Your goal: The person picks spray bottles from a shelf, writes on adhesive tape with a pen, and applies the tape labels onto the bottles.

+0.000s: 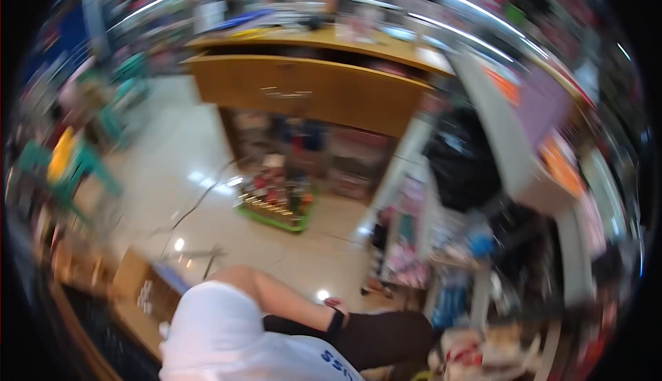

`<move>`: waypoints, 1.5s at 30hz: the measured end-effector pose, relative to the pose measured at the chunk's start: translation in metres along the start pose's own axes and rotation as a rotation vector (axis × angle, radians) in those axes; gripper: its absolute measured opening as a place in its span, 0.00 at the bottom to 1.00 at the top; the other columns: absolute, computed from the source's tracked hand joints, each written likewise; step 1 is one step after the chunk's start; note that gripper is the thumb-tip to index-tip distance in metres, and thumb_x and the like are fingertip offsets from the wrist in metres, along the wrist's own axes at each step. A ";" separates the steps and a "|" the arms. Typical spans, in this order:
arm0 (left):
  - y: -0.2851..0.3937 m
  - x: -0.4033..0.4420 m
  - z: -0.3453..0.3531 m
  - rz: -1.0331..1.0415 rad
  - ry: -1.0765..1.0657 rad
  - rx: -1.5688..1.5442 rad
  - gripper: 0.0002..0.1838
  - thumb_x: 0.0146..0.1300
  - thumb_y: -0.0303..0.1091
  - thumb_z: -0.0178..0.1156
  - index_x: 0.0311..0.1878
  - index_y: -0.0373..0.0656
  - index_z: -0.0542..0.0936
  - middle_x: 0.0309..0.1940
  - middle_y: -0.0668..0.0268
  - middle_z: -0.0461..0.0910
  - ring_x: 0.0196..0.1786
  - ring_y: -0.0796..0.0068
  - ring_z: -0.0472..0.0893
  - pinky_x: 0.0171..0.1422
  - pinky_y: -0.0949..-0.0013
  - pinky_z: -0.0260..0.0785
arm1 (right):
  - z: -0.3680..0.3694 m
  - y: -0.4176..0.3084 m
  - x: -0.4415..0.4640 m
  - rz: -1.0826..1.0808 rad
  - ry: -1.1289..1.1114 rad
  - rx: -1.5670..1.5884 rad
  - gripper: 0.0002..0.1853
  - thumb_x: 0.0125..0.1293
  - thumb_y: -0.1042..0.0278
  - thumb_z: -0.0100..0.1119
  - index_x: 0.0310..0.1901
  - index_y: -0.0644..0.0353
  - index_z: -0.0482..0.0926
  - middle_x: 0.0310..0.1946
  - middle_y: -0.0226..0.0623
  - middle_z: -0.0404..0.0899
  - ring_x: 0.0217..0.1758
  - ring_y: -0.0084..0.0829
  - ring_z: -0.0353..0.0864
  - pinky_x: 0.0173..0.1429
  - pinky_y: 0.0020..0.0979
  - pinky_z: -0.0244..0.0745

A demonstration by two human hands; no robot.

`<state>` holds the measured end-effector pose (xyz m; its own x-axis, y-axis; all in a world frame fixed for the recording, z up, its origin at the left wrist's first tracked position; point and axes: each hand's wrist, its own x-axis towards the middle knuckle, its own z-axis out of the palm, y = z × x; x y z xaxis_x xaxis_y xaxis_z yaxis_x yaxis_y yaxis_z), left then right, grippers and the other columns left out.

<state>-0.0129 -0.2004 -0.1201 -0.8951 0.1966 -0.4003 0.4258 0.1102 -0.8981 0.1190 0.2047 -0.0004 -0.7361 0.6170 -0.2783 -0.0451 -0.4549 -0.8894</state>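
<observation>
My left hand (339, 306) rests by the dark trousers (393, 336) over my leg, with a black band (335, 323) around its wrist. The arm bends across from a white sleeve (214, 312). Blur and the angle hide the fingers, so whether the hand holds anything does not show. My right hand is out of sight. On the floor ahead sits a green-rimmed tray (300, 227) filled with small mixed items too smeared to name.
A wooden desk (310, 84) with its wide drawer pulled out stands ahead. Green stools (86, 171) are at left, and an open cardboard box (138, 284) lies nearer. At right are a black plastic bag (465, 160) and crowded shelves. A dark cable (189, 215) crosses the tiled floor.
</observation>
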 end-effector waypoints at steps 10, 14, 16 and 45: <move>-0.174 -0.022 -0.010 1.028 0.358 -0.380 0.08 0.51 0.35 0.52 0.27 0.50 0.82 0.29 0.63 0.81 0.33 0.64 0.80 0.33 0.63 0.71 | -0.003 -0.035 -0.067 0.059 0.421 -0.042 0.04 0.51 0.68 0.56 0.25 0.51 0.70 0.19 0.27 0.69 0.22 0.23 0.71 0.26 0.24 0.65; -0.227 -0.033 -0.050 0.857 0.479 -0.790 0.10 0.52 0.39 0.56 0.28 0.44 0.81 0.28 0.59 0.78 0.30 0.60 0.79 0.32 0.61 0.70 | -0.011 -0.042 -0.068 -0.042 0.560 -0.153 0.07 0.47 0.67 0.58 0.19 0.55 0.70 0.14 0.26 0.66 0.16 0.21 0.65 0.20 0.23 0.56; -0.261 -0.049 -0.096 0.834 0.632 -1.145 0.12 0.54 0.41 0.58 0.31 0.41 0.79 0.26 0.58 0.77 0.28 0.59 0.78 0.31 0.61 0.69 | -0.026 -0.050 -0.065 -0.098 0.624 -0.248 0.08 0.46 0.67 0.58 0.19 0.56 0.70 0.14 0.27 0.67 0.17 0.22 0.66 0.21 0.24 0.58; -0.114 0.029 -0.408 1.326 0.728 -1.884 0.26 0.57 0.37 0.54 0.56 0.31 0.64 0.54 0.43 0.66 0.57 0.52 0.68 0.59 0.63 0.61 | -0.079 -0.145 0.132 0.427 0.434 -0.717 0.21 0.53 0.51 0.58 0.21 0.64 0.74 0.15 0.36 0.73 0.11 0.26 0.70 0.14 0.25 0.65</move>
<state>-0.0330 0.1905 0.0455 -0.1762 0.9804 0.0887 0.4729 0.0053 0.8811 0.0820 0.4029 0.0636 -0.2717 0.7401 -0.6152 0.7036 -0.2834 -0.6517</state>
